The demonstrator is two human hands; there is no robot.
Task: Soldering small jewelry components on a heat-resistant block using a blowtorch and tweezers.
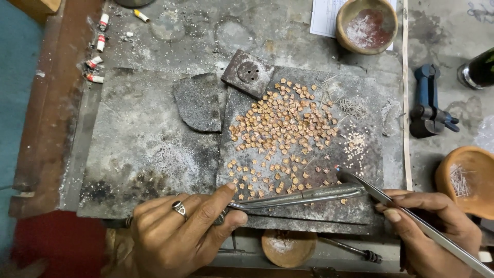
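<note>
Left hand (180, 229) grips steel tweezers (303, 195) lying flat over the grey slab (154, 149), right hand (432, 231) grasps a second pointed tool (391, 203), tip beside scattered small copper-coloured pieces (283, 123).

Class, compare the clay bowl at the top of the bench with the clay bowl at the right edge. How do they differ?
The top bowl is seen whole and holds whitish powder; the right bowl is cut off by the frame and holds thin metal pins. The top bowl sits on paper, the right bowl directly on the bench. Both are round, brownish clay.
</note>
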